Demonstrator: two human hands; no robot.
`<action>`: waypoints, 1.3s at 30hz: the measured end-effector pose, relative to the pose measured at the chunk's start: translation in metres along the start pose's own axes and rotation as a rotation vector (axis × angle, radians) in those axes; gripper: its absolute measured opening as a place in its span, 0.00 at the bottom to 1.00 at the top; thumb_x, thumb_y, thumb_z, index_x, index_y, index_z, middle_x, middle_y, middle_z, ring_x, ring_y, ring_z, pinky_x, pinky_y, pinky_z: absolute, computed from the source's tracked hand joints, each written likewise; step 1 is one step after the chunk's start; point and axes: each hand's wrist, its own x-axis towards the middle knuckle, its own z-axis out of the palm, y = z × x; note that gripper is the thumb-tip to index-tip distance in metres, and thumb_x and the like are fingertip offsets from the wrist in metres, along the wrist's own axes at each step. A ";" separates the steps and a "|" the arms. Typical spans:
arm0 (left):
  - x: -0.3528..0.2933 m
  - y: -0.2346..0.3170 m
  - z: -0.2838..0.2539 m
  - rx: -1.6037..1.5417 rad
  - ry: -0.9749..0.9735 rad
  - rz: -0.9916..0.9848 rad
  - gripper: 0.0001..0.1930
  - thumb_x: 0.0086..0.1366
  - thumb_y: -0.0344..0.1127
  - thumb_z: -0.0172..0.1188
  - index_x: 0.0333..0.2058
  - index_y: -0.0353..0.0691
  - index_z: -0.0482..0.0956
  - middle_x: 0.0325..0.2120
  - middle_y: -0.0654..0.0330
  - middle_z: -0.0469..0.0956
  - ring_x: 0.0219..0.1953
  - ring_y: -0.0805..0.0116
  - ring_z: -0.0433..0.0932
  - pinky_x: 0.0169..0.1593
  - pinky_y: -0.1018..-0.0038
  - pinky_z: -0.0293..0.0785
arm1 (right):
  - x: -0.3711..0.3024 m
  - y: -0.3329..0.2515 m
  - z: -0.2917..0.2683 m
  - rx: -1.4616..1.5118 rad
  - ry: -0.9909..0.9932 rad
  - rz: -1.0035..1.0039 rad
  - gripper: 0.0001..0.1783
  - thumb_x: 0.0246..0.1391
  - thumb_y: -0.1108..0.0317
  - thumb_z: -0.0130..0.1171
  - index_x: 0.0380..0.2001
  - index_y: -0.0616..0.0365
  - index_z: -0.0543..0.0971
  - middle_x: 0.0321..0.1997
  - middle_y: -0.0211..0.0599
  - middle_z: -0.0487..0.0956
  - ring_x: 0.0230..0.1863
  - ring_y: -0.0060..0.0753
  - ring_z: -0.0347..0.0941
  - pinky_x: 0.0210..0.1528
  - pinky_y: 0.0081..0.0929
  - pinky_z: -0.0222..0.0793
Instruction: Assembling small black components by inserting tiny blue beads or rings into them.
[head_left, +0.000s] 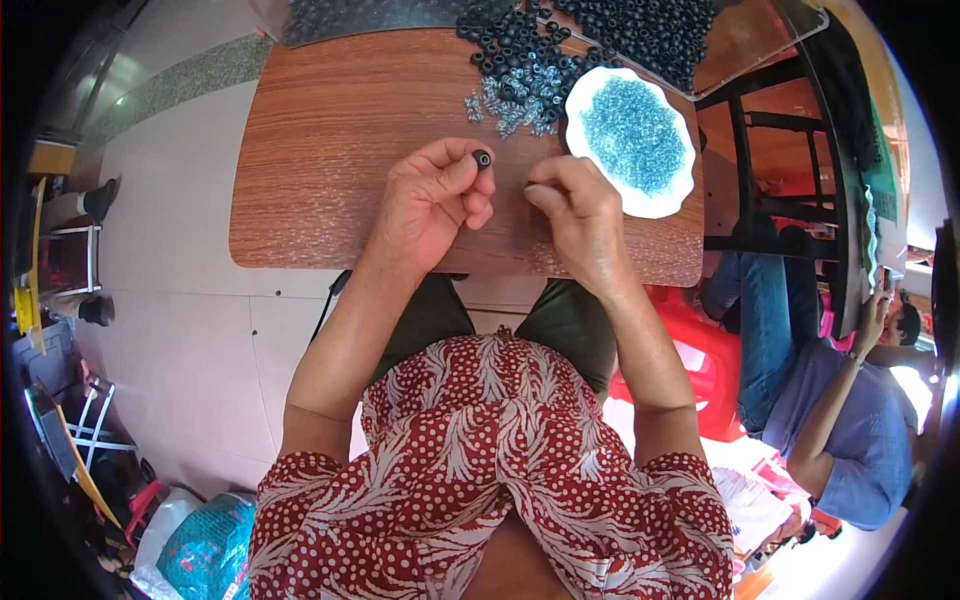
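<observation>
Right of centre, the bare right hand mostly hides what may be a tiny dark piece; the upper edge crops round black beads.
</observation>
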 end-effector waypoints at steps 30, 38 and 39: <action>-0.014 -0.029 0.030 -0.057 0.026 -0.186 0.09 0.60 0.28 0.54 0.39 0.32 0.72 0.23 0.56 0.75 0.20 0.72 0.71 0.22 0.75 0.65 | -0.018 -0.029 -0.025 0.636 0.141 0.204 0.09 0.41 0.87 0.59 0.28 0.64 0.77 0.32 0.32 0.74 0.31 0.16 0.69 0.34 0.13 0.65; -0.014 -0.030 0.034 0.011 0.042 -0.175 0.09 0.59 0.27 0.54 0.39 0.32 0.72 0.23 0.56 0.75 0.19 0.72 0.71 0.21 0.77 0.66 | -0.019 -0.030 -0.028 0.768 0.123 0.362 0.11 0.37 0.86 0.61 0.28 0.64 0.78 0.31 0.32 0.76 0.32 0.20 0.70 0.37 0.16 0.66; -0.014 -0.030 0.035 0.034 0.055 -0.168 0.09 0.59 0.27 0.54 0.39 0.32 0.72 0.23 0.56 0.75 0.19 0.72 0.71 0.21 0.77 0.66 | -0.018 -0.030 -0.028 0.768 0.120 0.362 0.11 0.37 0.86 0.61 0.28 0.64 0.78 0.31 0.32 0.76 0.32 0.20 0.70 0.37 0.16 0.66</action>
